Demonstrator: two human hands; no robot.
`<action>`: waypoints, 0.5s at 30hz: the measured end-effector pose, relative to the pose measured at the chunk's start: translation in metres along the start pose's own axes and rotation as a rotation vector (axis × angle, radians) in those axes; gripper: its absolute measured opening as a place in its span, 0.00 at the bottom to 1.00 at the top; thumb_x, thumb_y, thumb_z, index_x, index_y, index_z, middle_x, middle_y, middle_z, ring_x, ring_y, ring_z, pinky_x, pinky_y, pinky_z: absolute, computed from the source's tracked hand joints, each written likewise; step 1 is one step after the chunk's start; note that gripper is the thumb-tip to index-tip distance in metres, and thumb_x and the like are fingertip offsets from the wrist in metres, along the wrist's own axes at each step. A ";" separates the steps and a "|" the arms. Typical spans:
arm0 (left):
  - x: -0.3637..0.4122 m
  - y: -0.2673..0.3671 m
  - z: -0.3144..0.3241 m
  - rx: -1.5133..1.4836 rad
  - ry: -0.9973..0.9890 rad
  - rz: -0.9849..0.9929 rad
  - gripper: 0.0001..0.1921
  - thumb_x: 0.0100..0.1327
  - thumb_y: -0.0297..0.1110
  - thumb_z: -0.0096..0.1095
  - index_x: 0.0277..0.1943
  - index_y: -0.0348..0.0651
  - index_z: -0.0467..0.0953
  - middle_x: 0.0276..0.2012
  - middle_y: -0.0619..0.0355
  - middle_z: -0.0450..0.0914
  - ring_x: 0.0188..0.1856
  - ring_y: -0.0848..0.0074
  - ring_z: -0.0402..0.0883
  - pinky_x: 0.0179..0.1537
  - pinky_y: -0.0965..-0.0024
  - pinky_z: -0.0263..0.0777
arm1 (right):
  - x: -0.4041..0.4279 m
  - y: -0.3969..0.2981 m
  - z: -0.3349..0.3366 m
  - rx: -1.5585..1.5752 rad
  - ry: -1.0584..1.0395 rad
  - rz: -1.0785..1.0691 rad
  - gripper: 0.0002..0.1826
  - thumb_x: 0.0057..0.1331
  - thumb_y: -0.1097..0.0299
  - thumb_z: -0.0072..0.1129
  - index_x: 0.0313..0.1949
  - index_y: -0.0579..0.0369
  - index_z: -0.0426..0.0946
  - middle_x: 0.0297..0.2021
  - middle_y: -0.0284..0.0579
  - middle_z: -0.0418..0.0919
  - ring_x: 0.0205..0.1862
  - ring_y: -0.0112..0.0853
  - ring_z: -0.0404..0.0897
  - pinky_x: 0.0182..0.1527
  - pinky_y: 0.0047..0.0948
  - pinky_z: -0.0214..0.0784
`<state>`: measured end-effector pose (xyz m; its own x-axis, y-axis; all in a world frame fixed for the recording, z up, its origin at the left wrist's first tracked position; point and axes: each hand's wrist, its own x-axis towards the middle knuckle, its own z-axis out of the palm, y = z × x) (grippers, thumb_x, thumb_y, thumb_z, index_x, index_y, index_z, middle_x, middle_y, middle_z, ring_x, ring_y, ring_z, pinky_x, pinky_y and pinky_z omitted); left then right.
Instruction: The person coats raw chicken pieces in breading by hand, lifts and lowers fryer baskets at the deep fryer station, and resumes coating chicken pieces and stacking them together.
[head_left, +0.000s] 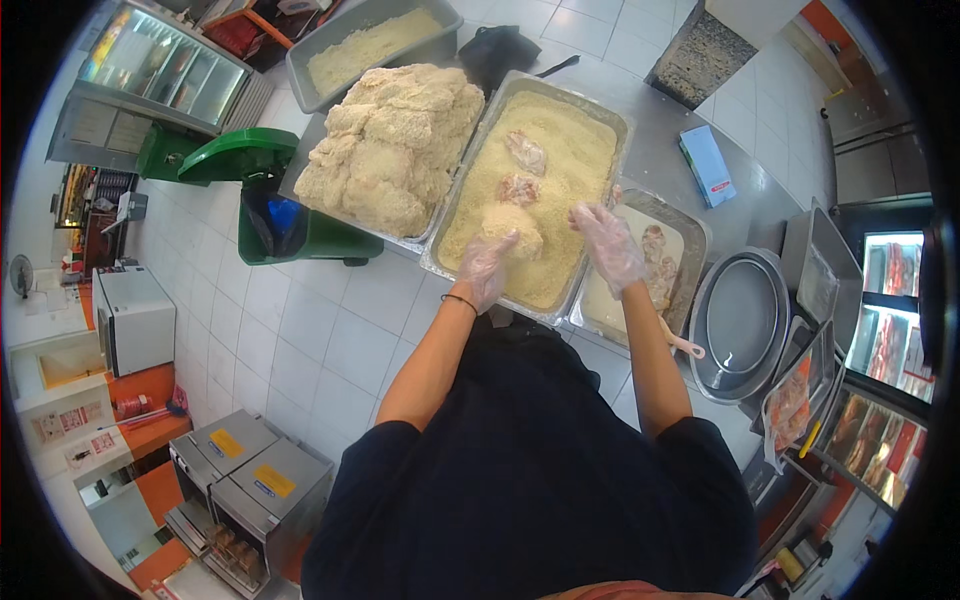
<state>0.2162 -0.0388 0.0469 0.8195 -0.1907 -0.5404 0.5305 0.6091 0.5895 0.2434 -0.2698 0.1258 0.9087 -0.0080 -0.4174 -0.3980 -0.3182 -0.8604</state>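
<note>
My left hand (484, 264), in a clear plastic glove, has its fingers on a breadcrumb-coated piece of meat (512, 231) in a metal tray of yellow crumbs (570, 127). Two partly coated raw pieces, one of them pale (526, 152), lie farther up the tray. Over the tray's right edge is my right hand (611, 246), also gloved, its fingers bent; whether it holds anything cannot be seen. To its right, a metal pan of white batter (701, 238) holds raw meat pieces (658, 259). A tall heap of crumb-coated pieces (397, 142) fills the tray at left.
A grey tub of crumbs (300, 60) stands behind the heap. Below left is a green bin (322, 236) with its lid raised. On the steel table lies a blue-and-white box (706, 166). Round metal basins (739, 322) and a bagged item (789, 405) are at right.
</note>
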 end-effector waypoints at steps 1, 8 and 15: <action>-0.012 0.014 0.011 0.000 0.002 0.012 0.28 0.70 0.30 0.75 0.68 0.34 0.70 0.59 0.52 0.81 0.62 0.63 0.82 0.60 0.55 0.81 | 0.008 -0.002 0.003 0.000 -0.006 -0.011 0.33 0.80 0.39 0.54 0.56 0.62 0.84 0.52 0.48 0.88 0.59 0.37 0.84 0.66 0.41 0.70; -0.036 0.050 0.019 0.234 -0.039 0.119 0.38 0.66 0.24 0.78 0.73 0.30 0.61 0.63 0.46 0.79 0.63 0.66 0.81 0.63 0.62 0.79 | 0.072 0.019 0.037 0.750 -0.576 0.309 0.28 0.76 0.52 0.65 0.65 0.61 0.78 0.55 0.49 0.86 0.54 0.37 0.87 0.59 0.38 0.81; -0.016 0.026 -0.049 0.301 0.069 0.024 0.47 0.65 0.26 0.80 0.77 0.23 0.53 0.70 0.41 0.70 0.68 0.62 0.76 0.70 0.63 0.72 | 0.098 0.034 0.044 0.371 -0.627 0.313 0.30 0.74 0.68 0.65 0.73 0.60 0.69 0.61 0.45 0.82 0.61 0.34 0.83 0.62 0.37 0.80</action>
<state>0.2064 0.0182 0.0417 0.8211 -0.1198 -0.5581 0.5603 0.3555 0.7481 0.3137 -0.2400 0.0430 0.5510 0.5254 -0.6483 -0.7398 -0.0519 -0.6708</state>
